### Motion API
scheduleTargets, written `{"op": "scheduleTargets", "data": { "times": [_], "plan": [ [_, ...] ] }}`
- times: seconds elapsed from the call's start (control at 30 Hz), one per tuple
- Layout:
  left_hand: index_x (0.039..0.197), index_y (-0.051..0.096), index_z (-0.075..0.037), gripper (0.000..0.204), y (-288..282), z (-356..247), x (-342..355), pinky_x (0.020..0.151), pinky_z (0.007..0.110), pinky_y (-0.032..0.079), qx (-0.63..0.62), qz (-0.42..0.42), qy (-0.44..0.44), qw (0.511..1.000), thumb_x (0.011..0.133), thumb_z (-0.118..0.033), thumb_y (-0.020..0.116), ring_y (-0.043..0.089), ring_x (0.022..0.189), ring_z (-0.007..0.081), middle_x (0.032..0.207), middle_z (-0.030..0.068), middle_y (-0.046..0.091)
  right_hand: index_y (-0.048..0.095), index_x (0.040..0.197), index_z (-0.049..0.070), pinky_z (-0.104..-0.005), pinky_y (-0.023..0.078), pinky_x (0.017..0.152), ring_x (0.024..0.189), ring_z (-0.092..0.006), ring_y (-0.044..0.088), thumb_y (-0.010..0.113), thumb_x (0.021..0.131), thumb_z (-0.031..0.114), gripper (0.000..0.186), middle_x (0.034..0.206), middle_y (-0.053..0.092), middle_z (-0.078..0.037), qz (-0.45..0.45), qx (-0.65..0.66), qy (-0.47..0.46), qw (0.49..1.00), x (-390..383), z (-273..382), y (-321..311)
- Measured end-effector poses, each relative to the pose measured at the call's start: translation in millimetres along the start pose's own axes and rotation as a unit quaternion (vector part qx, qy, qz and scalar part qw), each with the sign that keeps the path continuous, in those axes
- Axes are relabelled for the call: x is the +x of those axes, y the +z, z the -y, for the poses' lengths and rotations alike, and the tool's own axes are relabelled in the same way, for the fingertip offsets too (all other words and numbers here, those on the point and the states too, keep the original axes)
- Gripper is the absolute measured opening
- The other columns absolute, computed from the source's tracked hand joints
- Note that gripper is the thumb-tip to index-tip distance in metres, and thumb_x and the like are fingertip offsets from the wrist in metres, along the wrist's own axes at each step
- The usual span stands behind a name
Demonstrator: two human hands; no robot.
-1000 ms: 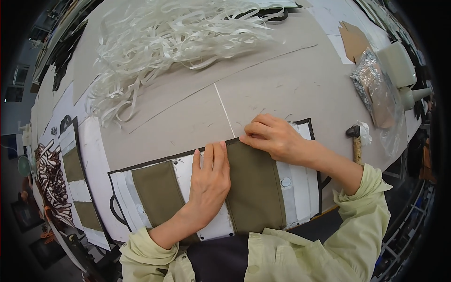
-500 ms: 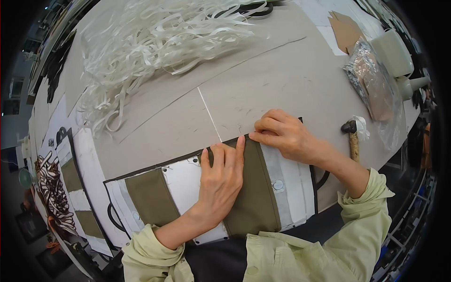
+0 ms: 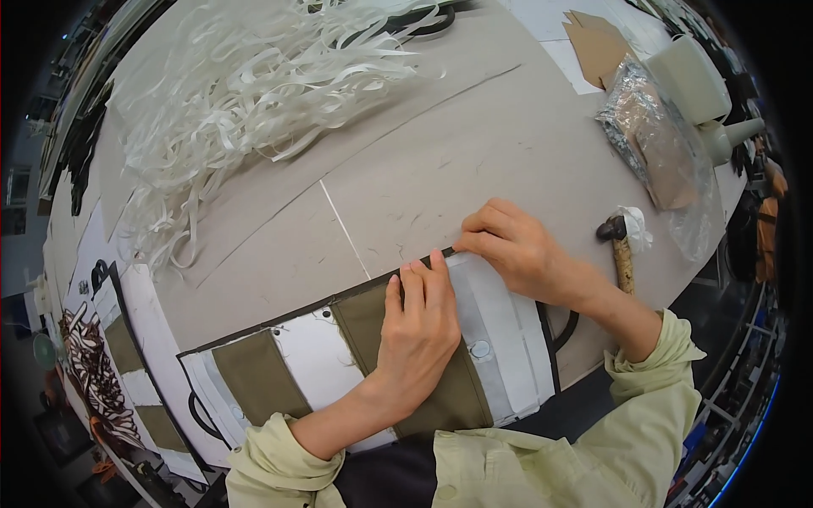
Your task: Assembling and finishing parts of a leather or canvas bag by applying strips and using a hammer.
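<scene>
A flat fabric bag panel point(image 3: 432, 364) with olive and white sections, a dark edging strip and black handles lies before me on the table. My left hand point(image 3: 417, 339) rests on its right olive section, fingers stretched out and fingertips on the dark top edging. Just to the right, my right hand point(image 3: 517, 254) pinches that same edging between thumb and fingers, where the olive meets the white. The fingertips hide the bit of edge they hold. Small dark rivets point(image 3: 326, 314) and a round snap point(image 3: 480, 350) show on the white parts.
A heap of white ribbon strips point(image 3: 254, 102) covers the far left. A hammer point(image 3: 622, 250) lies right of my hand, near a clear plastic bag point(image 3: 652, 144), a white bottle point(image 3: 694, 80) and brown card pieces point(image 3: 595, 46). Another similar panel point(image 3: 135, 356) lies at the left.
Both hands have moved rightward along the panel's top edge, the left one now nearer the right. The whole view has shifted, so the table things appear further left.
</scene>
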State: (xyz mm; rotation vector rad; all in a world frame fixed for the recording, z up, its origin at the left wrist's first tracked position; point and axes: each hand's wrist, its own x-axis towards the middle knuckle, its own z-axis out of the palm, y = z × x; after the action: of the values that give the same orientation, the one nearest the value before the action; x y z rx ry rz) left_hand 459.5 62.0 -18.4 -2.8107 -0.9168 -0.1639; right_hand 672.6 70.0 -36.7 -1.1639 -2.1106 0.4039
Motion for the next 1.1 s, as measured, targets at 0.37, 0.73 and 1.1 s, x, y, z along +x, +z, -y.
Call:
{"op": "scheduleTargets", "data": {
  "times": [0.37,0.73,1.1],
  "plan": [
    [0.129,0.062,0.013,0.053,6.1,2.2,10.2,0.091,0.037,0.054,-0.074,-0.036,0.01,0.997,0.077,0.0,0.065,0.061,0.105,0.0311,0.111,0.0204,0.06,0.063,0.089,0.001,-0.0361,0.049,0.073,0.088,-0.0252,0.059,0.067,0.074,0.002,0.016,0.094,0.059,-0.008,0.013,-0.093,-0.061,0.994,-8.3,-7.6,-6.2],
    [0.125,0.064,0.015,0.049,6.6,-8.1,14.8,0.088,0.041,0.058,-0.023,-0.054,0.029,0.998,0.079,0.001,0.068,0.064,0.101,0.029,0.111,0.0211,0.062,0.063,0.093,0.002,-0.0385,0.047,0.081,0.091,-0.0259,0.057,0.073,0.074,0.008,0.022,0.094,0.058,-0.008,0.0,-0.17,0.009,0.985,-18.2,-1.8,-17.9],
    [0.129,0.065,0.008,0.051,4.8,-10.4,16.5,0.088,0.042,0.058,-0.044,-0.056,0.02,0.997,0.079,0.0,0.066,0.064,0.098,0.029,0.107,0.019,0.06,0.061,0.087,0.003,-0.0368,0.047,0.075,0.087,-0.0265,0.057,0.074,0.075,0.01,0.019,0.091,0.058,-0.009,0.017,-0.18,0.026,0.983,-14.9,0.9,-14.4]
  ]
}}
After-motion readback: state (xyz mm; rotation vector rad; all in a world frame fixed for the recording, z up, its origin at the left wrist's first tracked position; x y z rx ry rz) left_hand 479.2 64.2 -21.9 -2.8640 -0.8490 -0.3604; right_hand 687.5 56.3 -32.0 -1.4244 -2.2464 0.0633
